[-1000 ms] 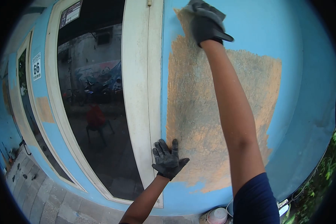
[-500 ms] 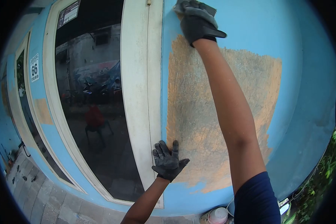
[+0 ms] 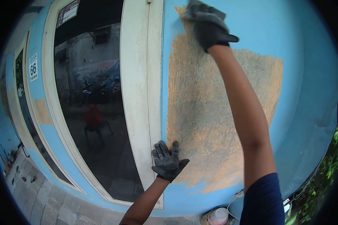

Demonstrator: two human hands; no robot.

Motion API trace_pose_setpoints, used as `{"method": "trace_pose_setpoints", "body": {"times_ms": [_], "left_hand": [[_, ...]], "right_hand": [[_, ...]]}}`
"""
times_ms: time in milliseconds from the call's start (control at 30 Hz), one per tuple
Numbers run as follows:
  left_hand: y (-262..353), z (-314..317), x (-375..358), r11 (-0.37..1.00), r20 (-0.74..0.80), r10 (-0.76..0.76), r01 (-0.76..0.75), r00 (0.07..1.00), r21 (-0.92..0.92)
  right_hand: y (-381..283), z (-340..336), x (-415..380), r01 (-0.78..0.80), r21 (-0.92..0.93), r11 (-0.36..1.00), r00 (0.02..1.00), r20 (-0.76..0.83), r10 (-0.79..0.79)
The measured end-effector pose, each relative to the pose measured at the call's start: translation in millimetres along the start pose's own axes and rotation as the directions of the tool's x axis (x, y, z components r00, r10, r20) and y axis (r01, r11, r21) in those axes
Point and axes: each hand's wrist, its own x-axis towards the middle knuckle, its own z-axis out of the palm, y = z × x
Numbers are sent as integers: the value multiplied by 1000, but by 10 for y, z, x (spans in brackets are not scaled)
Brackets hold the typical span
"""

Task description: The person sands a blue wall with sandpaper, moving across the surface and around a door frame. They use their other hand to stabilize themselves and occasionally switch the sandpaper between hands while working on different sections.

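My right hand (image 3: 208, 24), in a black and grey work glove, is high on the blue wall (image 3: 259, 26). Its fingers are closed over a flat grey piece (image 3: 218, 13), whose corner juts out beyond the knuckles and lies against the wall; I cannot tell its exact kind. Beneath and left of this hand, a tan, grey-streaked bare patch (image 3: 202, 112) runs down the wall, with ragged edges. Low on the patch's left edge, my gloved left hand (image 3: 167, 159) rests flat with fingers spread, overlapping the white door frame (image 3: 139, 112).
Left of the patch stands a dark glass door (image 3: 90, 112). Farther left is a number plate (image 3: 33, 67). Below the wall are a pale bucket (image 3: 218, 216) and grey paving (image 3: 64, 206). Green plants (image 3: 323, 183) grow at the lower right.
My right hand has moved right and slightly down with the flat grey piece. A tan strip at the upper left, earlier behind the hand, now shows. My left hand stays on the wall.
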Motion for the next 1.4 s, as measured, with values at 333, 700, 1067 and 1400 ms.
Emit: {"method": "trace_pose_setpoints", "body": {"times_ms": [333, 700, 1067, 1400], "left_hand": [[-28, -49, 3, 1000, 7, 1, 0, 1000, -13], [-23, -75, 7, 1000, -12, -12, 11, 1000, -19], [-81, 12, -13, 1000, -60, 20, -19, 998, 19], [-76, -13, 4, 999, -57, 42, -41, 997, 28]], "right_hand": [[-86, 405, -371, 305, -753, 584, 724, -215, -656], [9, 504, -757, 415, -744, 524, 715, -90, -694], [-311, 178, -561, 264, -851, 453, 957, 175, -229], [-54, 117, -512, 248, -872, 422, 921, 77, -382]]}}
